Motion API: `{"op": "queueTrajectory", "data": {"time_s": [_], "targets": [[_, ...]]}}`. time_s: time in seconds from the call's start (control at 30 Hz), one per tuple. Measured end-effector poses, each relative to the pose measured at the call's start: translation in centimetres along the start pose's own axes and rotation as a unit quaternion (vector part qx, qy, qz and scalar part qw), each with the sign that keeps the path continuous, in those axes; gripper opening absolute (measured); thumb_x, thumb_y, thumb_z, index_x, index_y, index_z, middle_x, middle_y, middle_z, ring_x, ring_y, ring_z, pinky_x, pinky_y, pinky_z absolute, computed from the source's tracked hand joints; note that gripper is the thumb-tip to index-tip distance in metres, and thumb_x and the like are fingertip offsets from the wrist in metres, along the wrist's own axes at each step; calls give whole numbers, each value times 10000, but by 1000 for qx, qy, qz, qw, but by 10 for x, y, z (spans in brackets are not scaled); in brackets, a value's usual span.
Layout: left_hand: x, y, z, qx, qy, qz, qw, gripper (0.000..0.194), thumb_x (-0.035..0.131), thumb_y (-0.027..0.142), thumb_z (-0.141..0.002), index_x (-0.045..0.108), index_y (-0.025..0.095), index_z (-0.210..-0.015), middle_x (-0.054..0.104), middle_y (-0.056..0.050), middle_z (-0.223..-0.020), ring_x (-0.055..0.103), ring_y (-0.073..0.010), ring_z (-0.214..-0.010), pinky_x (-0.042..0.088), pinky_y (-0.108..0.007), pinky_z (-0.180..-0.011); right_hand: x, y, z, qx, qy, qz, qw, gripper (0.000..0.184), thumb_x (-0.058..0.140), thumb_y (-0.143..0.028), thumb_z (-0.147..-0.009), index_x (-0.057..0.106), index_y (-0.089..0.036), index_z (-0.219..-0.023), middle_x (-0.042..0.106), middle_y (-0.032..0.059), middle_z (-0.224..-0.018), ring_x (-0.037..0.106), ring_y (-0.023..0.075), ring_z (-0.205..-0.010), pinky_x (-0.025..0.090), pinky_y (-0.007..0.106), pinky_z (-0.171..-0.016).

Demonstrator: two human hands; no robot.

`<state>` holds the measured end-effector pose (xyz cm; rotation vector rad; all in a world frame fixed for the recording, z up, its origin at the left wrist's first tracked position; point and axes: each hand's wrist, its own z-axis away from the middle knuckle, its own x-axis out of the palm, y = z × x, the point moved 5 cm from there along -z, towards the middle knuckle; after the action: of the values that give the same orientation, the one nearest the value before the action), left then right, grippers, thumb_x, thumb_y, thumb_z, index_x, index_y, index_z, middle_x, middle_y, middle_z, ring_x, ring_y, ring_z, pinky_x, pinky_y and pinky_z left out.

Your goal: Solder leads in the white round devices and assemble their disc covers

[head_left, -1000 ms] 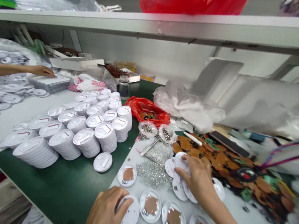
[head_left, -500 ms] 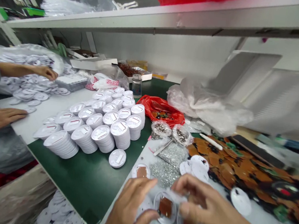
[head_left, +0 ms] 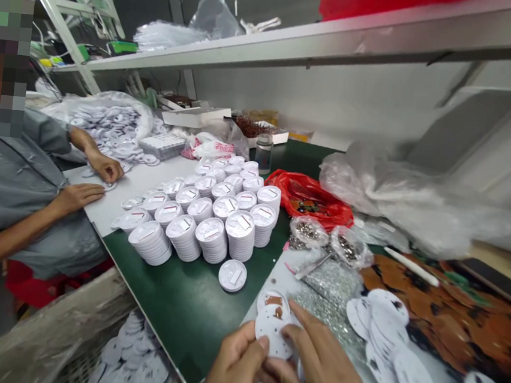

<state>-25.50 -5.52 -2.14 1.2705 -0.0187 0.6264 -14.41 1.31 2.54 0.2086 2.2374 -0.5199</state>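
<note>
1. While pinching left rim of white disc (head_left: 272,339) with left hand (head_left: 235,367), fingers mostly closed, also gripping right rim with curled right hand (head_left: 328,370).
2. Lies between both hands, at fingertips; round, so no long axis; can't call either hand nearer.
3. Overlaps in view with dish (head_left: 263,300) just beyond; can't tell if touching.
4. In red bag (head_left: 288,185): see brown, dark pieces. In small clear bags (head_left: 324,240): metal bits. In large clear bag (head_left: 146,119): many discs.

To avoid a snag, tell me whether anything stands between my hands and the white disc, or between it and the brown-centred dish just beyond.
Nothing visible does. The left hand and right hand both touch the white disc; its far edge overlaps the dish in view, contact unclear.
</note>
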Motion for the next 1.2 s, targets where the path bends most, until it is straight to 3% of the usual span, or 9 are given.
{"op": "queueTrajectory", "data": {"time_s": [0.1,0.17,0.23,0.3,0.4,0.67,0.8,0.9,1.2], "targets": [[-9,9,-3,41,-13,-122,992,477,550,581,-957,731,167,-1111,739,-54,-840,720,-215,-769,570,-300,-734,1,10,-8,-30,-11,-8,999,130,574,-247,-964,591,-206,-1086,733,182,-1252,757,293,-1021,650,413,-793],[-20,20,-5,98,9,-255,962,412,479,474,-1010,722,192,-1184,768,-72,-930,739,-242,-880,582,-343,-842,1,27,-13,-39,-26,-13,999,244,636,-258,-920,603,-191,-1152,769,163,-1166,775,287,-964,659,402,-767],[-32,30,-9,152,44,-364,918,386,498,341,-998,662,205,-1321,756,-109,-1160,714,-265,-1065,549,-400,-983,3,44,-18,-40,-49,-3,998,323,692,-254,-869,644,-177,-1179,788,153,-1116,779,316,-963,663,442,-773],[-39,34,-15,171,63,-426,886,485,521,231,-955,573,187,-1436,671,-147,-1358,674,-273,-1171,510,-447,-1063,11,55,-22,-42,-93,12,995,327,739,-221,-816,701,-181,-1138,788,150,-1136,772,351,-989,657,502,-796],[-42,30,-25,158,54,-464,870,561,502,168,-927,520,149,-1487,625,-178,-1417,675,-287,-1179,522,-486,-1062,29,57,-26,-48,-165,19,985,370,784,-174,-764,731,-182,-1131,775,151,-1183,751,374,-1039,640,553,-839],[-40,16,-34,111,41,-479,870,616,528,120,-905,504,190,-1517,618,-151,-1435,635,-327,-1244,475,-537,-1115,48,58,-31,-65,-249,-19,966,481,754,-90,-748,715,-130,-1226,713,192,-1308,686,365,-1167,594,507,-973],[-36,16,-35,51,26,-476,878,690,569,106,-887,442,181,-1561,529,-136,-1531,480,-368,-1412,392,-540,-1182,47,60,-38,-89,-302,-41,948,467,728,-66,-732,726,-120,-1196,673,211,-1367,656,390,-1199,580,512,-990],[-30,20,-37,45,17,-474,879,712,567,84,-875,426,158,-1568,476,-113,-1577,374,-369,-1484,320,-535,-1226,48,56,-44,-103,-326,-61,938,427,690,-32,-727,735,-143,-1137,685,182,-1356,658,362,-1178,575,503,-991],[-31,23,-41,50,12,-436,898,750,608,86,-828,445,156,-1557,568,-147,-1483,529,-329,-1343,395,-475,-1177,48,54,-50,-91,-324,-63,940,313,737,-56,-766,750,-169,-1058,728,145,-1293,687,351,-1117,587,527,-951]]}}
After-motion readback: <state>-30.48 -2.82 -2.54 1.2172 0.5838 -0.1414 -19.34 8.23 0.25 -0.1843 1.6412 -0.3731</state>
